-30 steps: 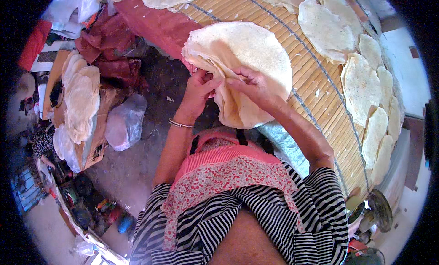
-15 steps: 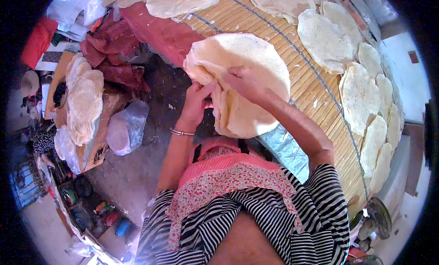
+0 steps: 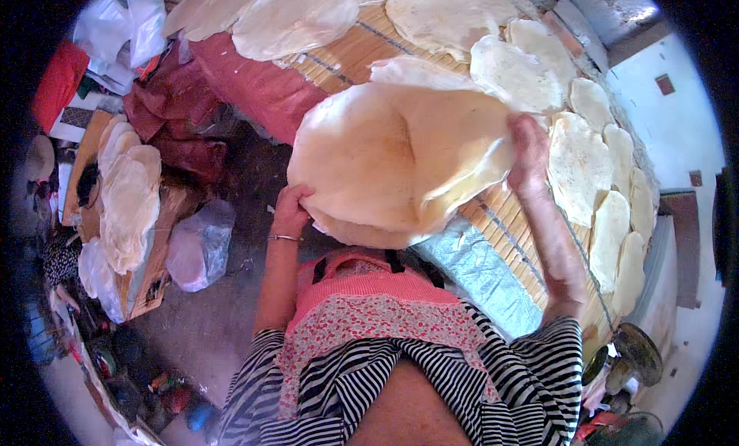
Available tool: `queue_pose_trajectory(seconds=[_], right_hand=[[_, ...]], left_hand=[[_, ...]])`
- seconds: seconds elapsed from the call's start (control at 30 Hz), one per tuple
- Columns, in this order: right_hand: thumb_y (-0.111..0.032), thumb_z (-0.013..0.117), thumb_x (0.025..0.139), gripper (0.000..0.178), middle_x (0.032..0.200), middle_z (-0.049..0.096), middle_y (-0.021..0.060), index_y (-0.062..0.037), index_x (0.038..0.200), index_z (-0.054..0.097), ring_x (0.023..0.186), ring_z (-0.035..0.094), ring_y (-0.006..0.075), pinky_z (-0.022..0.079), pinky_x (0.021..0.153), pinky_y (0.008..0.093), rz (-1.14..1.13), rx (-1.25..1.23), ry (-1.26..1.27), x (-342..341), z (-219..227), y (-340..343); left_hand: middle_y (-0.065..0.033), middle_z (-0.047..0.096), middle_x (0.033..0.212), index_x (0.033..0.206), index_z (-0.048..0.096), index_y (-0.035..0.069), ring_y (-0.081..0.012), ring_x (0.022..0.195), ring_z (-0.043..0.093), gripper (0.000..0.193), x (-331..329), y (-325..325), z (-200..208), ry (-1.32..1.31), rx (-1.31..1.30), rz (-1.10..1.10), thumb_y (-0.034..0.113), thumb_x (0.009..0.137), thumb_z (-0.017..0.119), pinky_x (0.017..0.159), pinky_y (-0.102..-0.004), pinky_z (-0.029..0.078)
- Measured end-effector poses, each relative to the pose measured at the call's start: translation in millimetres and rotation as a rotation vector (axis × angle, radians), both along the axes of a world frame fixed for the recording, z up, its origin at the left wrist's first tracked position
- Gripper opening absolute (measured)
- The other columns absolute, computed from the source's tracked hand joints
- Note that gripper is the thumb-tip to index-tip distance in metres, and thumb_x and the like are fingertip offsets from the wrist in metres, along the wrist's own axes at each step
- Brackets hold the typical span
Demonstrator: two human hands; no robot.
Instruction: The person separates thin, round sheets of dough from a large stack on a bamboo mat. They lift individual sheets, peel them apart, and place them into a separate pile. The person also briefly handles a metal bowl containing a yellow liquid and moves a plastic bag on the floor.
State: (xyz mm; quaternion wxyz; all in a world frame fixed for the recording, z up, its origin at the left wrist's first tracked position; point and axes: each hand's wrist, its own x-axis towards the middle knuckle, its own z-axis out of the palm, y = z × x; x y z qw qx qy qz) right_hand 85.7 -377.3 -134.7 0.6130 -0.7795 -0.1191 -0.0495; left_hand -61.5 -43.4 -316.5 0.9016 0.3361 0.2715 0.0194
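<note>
In front of me, a large, thin, pale flatbread (image 3: 358,161) is spread wide between my two hands, with a crease down its middle. More than one layer may be there; I cannot tell. My left hand (image 3: 292,209) is closed on its lower left edge. At its right edge my right hand (image 3: 530,157) grips the rim, slightly smeared by motion. Just behind it, another flatbread (image 3: 423,74) lies on the slatted bamboo mat (image 3: 493,215), partly hidden by the held one.
Several flatbreads (image 3: 579,157) cover the mat's far and right sides. A red cloth (image 3: 254,80) and a light blue woven sheet (image 3: 485,273) lie along its edges. On the left, a stack of flatbreads (image 3: 131,203) rests on cardboard beside a clear plastic bag (image 3: 202,246).
My right hand has moved right, from the flatbread's middle to its right edge. The folded left side is now opened out, and the flatbread is lifted and stretched between both hands.
</note>
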Motion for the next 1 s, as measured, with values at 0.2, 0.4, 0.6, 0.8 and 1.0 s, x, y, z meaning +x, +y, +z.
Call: queue_pose_trajectory(seconds=[0.2, 0.4, 0.6, 0.8, 1.0], right_hand=[[-0.022, 0.044, 0.078, 0.023, 0.068, 0.05, 0.0032, -0.0012, 0.075, 0.054, 0.064, 0.046, 0.0113, 0.038, 0.06, 0.0253, -0.066, -0.209, -0.398, 43, 88, -38], [-0.016, 0.047, 0.077, 0.019, 0.071, 0.052, 0.0043, 0.0007, 0.08, 0.056, 0.065, 0.049, 0.0136, 0.04, 0.06, 0.0262, -0.022, -0.451, -0.889, 125, 102, 7], [-0.006, 0.054, 0.064, 0.009, 0.069, 0.055, 0.017, 0.0001, 0.07, 0.052, 0.067, 0.054, 0.0333, 0.042, 0.058, 0.0363, 0.208, 0.457, -0.185, 185, 109, 80], [-0.006, 0.049, 0.067, 0.004, 0.067, 0.053, 0.0186, -0.002, 0.067, 0.049, 0.064, 0.053, 0.0325, 0.04, 0.05, 0.0402, -0.107, -0.22, -0.466, 137, 5, 90], [-0.01, 0.039, 0.081, 0.019, 0.084, 0.056, 0.0162, 0.005, 0.084, 0.049, 0.071, 0.056, 0.0222, 0.049, 0.06, 0.0342, 0.033, 0.27, 0.764, 29, -117, 87]], left_hand=[[-0.0166, 0.055, 0.099, 0.104, 0.047, -0.007, -0.0281, 0.09, 0.054, 0.047, -6, 24, 17, -0.009, -0.067, -0.018, 0.004, 0.058, 0.052, 0.083, -0.037, 0.043], [-0.014, 0.055, 0.1, 0.107, 0.046, -0.003, -0.0281, 0.088, 0.055, 0.051, -27, 40, 89, -0.096, 0.01, 0.135, 0.013, 0.059, 0.052, 0.081, -0.0367, 0.044], [-0.0147, 0.055, 0.096, 0.104, 0.046, -0.001, -0.0261, 0.089, 0.054, 0.046, -67, 56, 160, -0.251, 0.047, 0.26, 0.018, 0.063, 0.05, 0.081, -0.0373, 0.043], [-0.0148, 0.053, 0.101, 0.108, 0.043, -0.002, -0.0255, 0.088, 0.054, 0.045, -94, 69, 191, -0.321, 0.194, 0.447, 0.009, 0.065, 0.051, 0.077, -0.0383, 0.046], [-0.0113, 0.053, 0.095, 0.103, 0.046, -0.003, -0.0229, 0.084, 0.054, 0.043, -72, 68, 195, -0.37, 0.308, 0.51, 0.0, 0.061, 0.053, 0.077, -0.0355, 0.046]])
